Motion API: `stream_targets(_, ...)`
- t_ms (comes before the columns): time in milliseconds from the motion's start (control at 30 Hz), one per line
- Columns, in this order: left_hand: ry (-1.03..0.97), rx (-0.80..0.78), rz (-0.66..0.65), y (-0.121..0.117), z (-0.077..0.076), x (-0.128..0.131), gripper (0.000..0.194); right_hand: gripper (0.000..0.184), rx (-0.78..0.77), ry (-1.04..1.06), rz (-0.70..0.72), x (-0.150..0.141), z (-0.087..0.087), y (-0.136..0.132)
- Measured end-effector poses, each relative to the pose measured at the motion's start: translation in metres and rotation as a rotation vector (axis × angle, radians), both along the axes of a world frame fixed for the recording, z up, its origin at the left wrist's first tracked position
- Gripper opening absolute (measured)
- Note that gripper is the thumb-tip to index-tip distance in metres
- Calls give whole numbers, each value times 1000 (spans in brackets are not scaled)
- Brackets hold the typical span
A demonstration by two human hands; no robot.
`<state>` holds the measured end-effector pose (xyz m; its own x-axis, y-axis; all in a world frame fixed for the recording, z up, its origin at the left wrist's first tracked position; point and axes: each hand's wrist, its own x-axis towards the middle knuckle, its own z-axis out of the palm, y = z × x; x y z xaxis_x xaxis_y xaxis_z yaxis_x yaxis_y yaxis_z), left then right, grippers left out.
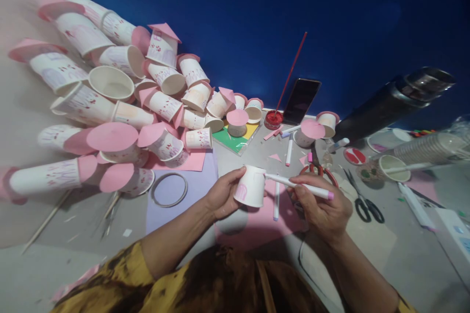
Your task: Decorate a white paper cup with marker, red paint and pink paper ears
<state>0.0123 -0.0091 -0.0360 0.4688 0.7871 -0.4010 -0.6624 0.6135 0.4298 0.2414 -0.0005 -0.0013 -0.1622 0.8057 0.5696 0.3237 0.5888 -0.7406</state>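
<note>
My left hand is closed around a white paper cup, which bears a pink arched drawing on its lower left side. A white marker with a pink end is gripped in my right hand. Its tip meets the cup near the upper right of the wall. Below the cup lie a sheet of pink paper and a capped marker with a purple end. Left of these is a lilac sheet with a roll of tape on it.
Decorated paper cups with pink cone tops are heaped at the left. Black-handled scissors, red-handled pliers and a dark flask are at the right. A phone leans at the back beside a red tub.
</note>
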Motion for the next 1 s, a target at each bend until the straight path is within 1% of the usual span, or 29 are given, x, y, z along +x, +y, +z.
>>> stream_targets(133,-16,-12,-4,0,0,0,40,10,3,-5,-5,-1,2,0)
stream_targets(267,-13,-9,3,1,-2,1,41,10,14,-25,19,-1,4,0)
stream_targets(533,-30,-60,31,1,-4,1,42,11,54,-37,61,-5,14,-1)
stream_targets(667,-45,-80,31,1,-2,2,41,12,59,-12,41,-6,13,-3)
stream_targets(767,-54,-89,64,1,-2,3,36,14,82,26,54,-9,13,-4)
stream_targets(867,-35,-76,104,1,-3,4,32,16,119,23,88,-13,16,-5)
stream_targets(1000,-4,-53,102,0,-4,5,33,16,129,-18,118,-16,21,-5)
